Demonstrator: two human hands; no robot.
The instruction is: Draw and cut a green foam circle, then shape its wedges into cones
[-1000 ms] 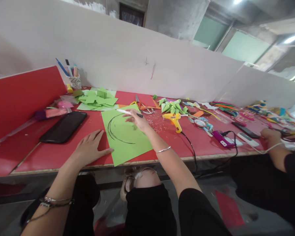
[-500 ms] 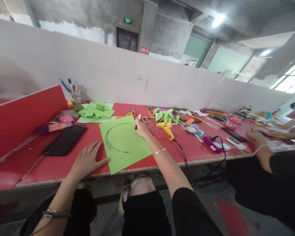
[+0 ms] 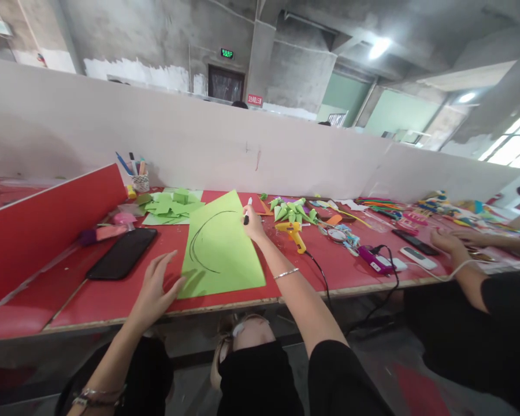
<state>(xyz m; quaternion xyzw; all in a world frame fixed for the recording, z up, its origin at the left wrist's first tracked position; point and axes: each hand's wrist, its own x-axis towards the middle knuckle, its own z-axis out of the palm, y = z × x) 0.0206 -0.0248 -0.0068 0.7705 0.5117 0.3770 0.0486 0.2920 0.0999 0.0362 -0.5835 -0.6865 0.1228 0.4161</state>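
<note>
A sheet of green paper (image 3: 225, 248) lies on the red table in front of me, with a partial circle of black lines drawn on it. My right hand (image 3: 253, 224) is closed around a white marker (image 3: 249, 203) with a black end, at the paper's upper right edge. At the lower left edge of the paper is my left hand (image 3: 158, 286), fingers spread and holding nothing. Its thumb is at the paper's edge; whether it touches is unclear. A black phone (image 3: 123, 254) lies to the left of that hand.
Cut green paper pieces (image 3: 173, 206) are piled behind the sheet, near a pen cup (image 3: 139, 182). To the right lie a yellow glue gun (image 3: 293, 234), folded green paper shapes (image 3: 292, 211) and a purple power strip (image 3: 375, 260). A co-worker's hand (image 3: 448, 240) is at far right.
The green paper has turned clockwise, its lower edge swinging left. My left hand has lifted a little, its fingers more raised. My right hand still holds the marker. The camera view has shifted slightly.
</note>
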